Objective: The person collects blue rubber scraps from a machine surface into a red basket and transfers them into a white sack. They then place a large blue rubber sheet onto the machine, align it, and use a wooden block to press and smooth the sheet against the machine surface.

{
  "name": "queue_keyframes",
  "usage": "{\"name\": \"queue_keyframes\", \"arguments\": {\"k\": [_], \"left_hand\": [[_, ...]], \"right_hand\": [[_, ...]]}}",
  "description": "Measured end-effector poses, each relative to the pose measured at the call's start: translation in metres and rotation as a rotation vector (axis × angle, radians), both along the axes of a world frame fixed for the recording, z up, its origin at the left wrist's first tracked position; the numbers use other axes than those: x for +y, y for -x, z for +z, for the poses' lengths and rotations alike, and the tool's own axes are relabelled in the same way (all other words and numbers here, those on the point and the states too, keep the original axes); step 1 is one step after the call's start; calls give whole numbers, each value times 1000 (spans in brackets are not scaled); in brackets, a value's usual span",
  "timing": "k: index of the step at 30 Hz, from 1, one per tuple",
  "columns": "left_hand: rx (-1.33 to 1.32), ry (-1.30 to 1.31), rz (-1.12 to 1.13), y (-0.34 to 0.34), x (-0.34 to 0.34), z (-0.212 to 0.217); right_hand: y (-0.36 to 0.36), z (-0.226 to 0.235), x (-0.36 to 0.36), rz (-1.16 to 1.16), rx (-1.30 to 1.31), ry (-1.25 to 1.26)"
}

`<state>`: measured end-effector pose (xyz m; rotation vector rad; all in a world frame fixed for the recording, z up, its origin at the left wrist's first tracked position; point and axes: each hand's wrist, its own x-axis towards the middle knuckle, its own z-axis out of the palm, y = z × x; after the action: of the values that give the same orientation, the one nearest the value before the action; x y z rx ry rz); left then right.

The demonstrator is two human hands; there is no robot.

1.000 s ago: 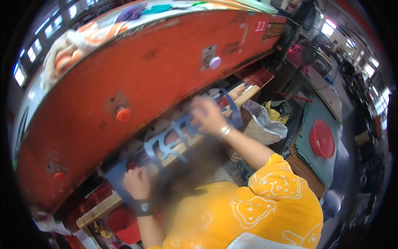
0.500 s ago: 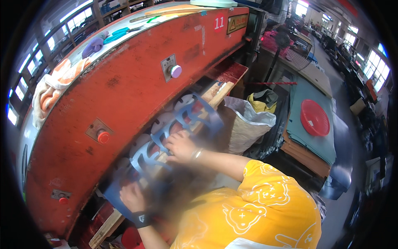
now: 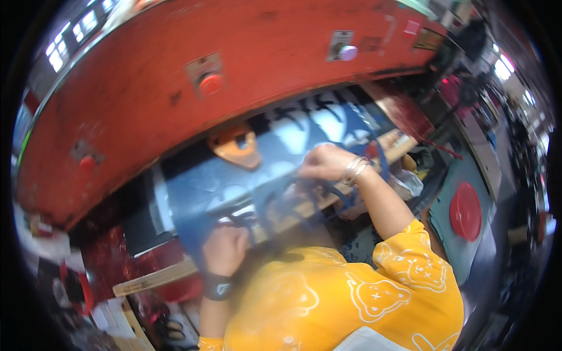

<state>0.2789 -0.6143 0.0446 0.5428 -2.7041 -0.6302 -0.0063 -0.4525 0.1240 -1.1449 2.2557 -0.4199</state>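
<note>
A blue sheet with curved cut-outs [image 3: 190, 231], blurred by motion, spans between my two hands along the front of the press bed. My left hand [image 3: 225, 250], above a dark wristband, is closed on its left part. My right hand [image 3: 326, 162], above metal bangles, pinches it farther right, fingers pressed together. Beyond my hands, an orange cutting die [image 3: 237, 149] with a hole in it lies on the blue surface of the bed. White rounded shapes show to the right of the die, their kind unclear.
The red press beam [image 3: 140, 76] with its round buttons hangs over the bed. A wooden strip [image 3: 155, 279] runs along the bed's front edge. To the right, a red plastic basket [image 3: 466, 212] sits on green sheets [image 3: 448, 199].
The view has swung left and closer to the press bed. Both hands still hold the blue sheet, now nearer the bed's front edge. The orange die has come into sight.
</note>
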Motion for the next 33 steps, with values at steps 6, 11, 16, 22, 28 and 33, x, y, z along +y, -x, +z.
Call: {"name": "queue_keyframes", "arguments": {"k": [6,11,16,22,28,33], "left_hand": [[590,-619,157,17,-48,23],[567,-764,114,77,-86,-10],[215,-441,-19,82,-96,-23],[-1,-90,-38,90,-89,-7],[75,92,-79,90,-96,-2],[84,33,-140,96,-125,-6]], "right_hand": [[-71,-43,-124,61,451,365],[-88,-69,-179,-60,448,213],[-60,-59,-173,-165,65,477],[-28,-45,-156,-384,-869,911],[4,-41,-127,-361,-1251,1086],[32,-31,-63,-422,-475,724]]}}
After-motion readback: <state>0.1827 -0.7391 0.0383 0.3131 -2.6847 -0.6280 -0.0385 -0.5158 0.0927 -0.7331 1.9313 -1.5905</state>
